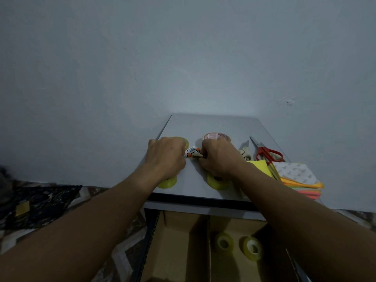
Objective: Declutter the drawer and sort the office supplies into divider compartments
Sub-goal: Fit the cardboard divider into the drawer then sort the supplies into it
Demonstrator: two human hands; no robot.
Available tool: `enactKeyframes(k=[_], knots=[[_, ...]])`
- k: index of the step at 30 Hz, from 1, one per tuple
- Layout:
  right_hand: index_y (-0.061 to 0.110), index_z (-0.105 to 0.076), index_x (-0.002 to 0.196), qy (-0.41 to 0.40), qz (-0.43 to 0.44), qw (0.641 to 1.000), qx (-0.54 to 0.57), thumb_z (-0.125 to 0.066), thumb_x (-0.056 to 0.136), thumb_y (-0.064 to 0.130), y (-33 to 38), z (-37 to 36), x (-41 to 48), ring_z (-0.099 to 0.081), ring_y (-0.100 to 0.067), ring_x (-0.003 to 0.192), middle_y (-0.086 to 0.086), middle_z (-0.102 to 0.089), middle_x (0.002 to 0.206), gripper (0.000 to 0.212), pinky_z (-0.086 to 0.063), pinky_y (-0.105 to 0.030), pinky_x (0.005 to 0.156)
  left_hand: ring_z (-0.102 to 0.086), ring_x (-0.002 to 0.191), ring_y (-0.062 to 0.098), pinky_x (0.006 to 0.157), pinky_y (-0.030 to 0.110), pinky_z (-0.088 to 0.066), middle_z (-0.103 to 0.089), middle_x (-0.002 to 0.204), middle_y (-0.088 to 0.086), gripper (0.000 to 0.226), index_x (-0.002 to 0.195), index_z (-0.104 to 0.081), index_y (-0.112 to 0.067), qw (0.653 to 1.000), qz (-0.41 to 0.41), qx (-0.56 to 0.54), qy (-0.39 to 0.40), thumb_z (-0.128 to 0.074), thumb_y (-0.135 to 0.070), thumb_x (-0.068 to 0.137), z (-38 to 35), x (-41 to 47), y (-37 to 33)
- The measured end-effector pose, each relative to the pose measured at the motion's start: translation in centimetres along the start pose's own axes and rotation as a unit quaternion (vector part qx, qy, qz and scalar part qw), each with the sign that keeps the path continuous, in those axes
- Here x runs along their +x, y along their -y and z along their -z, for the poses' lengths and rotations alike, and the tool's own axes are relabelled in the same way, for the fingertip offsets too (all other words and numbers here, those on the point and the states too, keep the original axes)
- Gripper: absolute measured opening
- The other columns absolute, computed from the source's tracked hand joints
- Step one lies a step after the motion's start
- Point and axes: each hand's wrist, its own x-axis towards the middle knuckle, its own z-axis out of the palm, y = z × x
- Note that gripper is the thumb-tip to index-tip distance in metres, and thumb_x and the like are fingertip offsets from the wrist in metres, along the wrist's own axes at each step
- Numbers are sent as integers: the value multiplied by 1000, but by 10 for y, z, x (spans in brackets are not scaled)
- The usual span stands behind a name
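Orange-banded markers (192, 153) lie bunched between both hands on the grey bench (213, 127); the left hand (165, 155) and right hand (218, 157) each close their grip on an end. Yellow tape rolls (216, 183) sit under the wrists, scissors (267, 152) and sticky notes (295, 178) to the right. Below, the cardboard-divided drawer (183, 241) holds two tape rolls (224, 242). Bare pale wall (183, 58) behind.

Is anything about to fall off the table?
Maybe. The stack of colored paper hangs over the tabletop's front right corner, fanned out unevenly, so it looks ready to slip. The red scissors lie fully on the top.
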Motion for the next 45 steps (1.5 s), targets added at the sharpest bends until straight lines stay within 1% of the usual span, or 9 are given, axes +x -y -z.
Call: enactKeyframes(k=[5,10,17,24,28,32,34,39,45], knots=[[15,-54,93,-2,-14,1000,21,-60,89,22,2,0,4,-58,-28,85,-12,-61,92,11,-54,-41,69,-59,86,22,80,36,-44,-67,83,-5,3,83,-66,-25,999,19,-32,-2,-68,-23,82,-4,2,2],[22,-42,68,-53,-27,994,95,-69,81,22,-2,-4,4,-53,-21,70,-3,-56,74,29,-43,-33,54,-60,80,19,74,36,-51,-68,80,-7,6,80,-67,-27,993,49,-99,-27,-72,-26,82,3,0,1],[11,-64,79,-111,-94,967,210,-78,74,22,-3,24,-8,-53,-12,68,3,-60,73,19,-41,-22,53,-64,72,10,59,27,-52,-67,74,-13,11,73,-68,-28,965,120,-221,-77,-77,-24,78,40,-10,3],[13,-64,71,-128,-132,913,363,-82,67,14,2,49,-44,-64,-20,70,-1,-71,75,18,-53,-38,63,-69,73,11,66,29,-56,-72,74,-7,13,76,-73,-24,922,180,-334,-77,-84,-19,73,72,-59,4],[12,-63,67,-130,-132,895,406,-82,62,13,7,52,-74,-65,-22,65,-8,-72,71,20,-55,-49,67,-71,73,14,62,29,-55,-74,75,-4,17,76,-75,-21,898,211,-382,-49,-87,-13,68,75,-91,8],[14,-65,71,-124,-124,900,400,-82,69,16,19,51,-115,-51,-3,49,-2,-71,70,17,-42,-26,50,-69,72,19,64,32,-55,-74,76,0,16,73,-75,-19,886,238,-396,-26,-88,-12,68,72,-128,5],[17,-64,72,-116,-122,903,396,-81,71,19,25,47,-136,-48,1,46,3,-69,66,17,-38,-21,48,-70,73,20,65,33,-56,-74,75,1,14,73,-75,-17,886,240,-397,-10,-87,-11,69,68,-146,2],[18,-63,72,-98,-122,906,394,-80,74,17,39,31,-182,-56,-10,57,1,-68,67,17,-43,-29,52,-69,76,20,69,35,-58,-73,78,4,17,73,-72,-15,885,263,-381,55,-86,-5,71,54,-190,-10],[17,-65,78,-68,-139,909,387,-80,76,24,48,18,-220,-65,-17,66,0,-70,73,16,-52,-31,56,-68,70,15,54,25,-51,-72,78,3,14,75,-71,-12,881,264,-341,193,-85,-9,72,27,-243,-25]])
